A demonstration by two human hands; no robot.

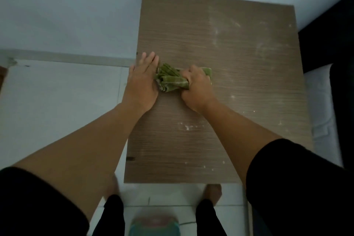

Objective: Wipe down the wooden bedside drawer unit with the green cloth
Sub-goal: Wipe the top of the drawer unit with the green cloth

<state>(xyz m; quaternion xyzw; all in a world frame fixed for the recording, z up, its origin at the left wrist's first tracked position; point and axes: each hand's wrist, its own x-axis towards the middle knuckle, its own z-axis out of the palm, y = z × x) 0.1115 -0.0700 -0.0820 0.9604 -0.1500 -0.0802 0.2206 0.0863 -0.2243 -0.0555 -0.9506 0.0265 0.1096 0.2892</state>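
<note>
The wooden drawer unit [239, 63] is seen from above, its brown top streaked with pale dust and white specks. A bunched green cloth [168, 79] lies on the top near its left edge. My right hand [197, 88] grips the cloth's right end in a fist, pressing it onto the wood. My left hand [142, 84] lies flat on the top at the left edge, fingers straight, its side touching the cloth's left end.
A pale wall [67, 5] stands behind and left of the unit. A bed with a white sheet [319, 105] and dark frame flanks the right side. White floor tiles [57, 101] lie left. A teal and pink object [155, 225] sits on the floor between my feet.
</note>
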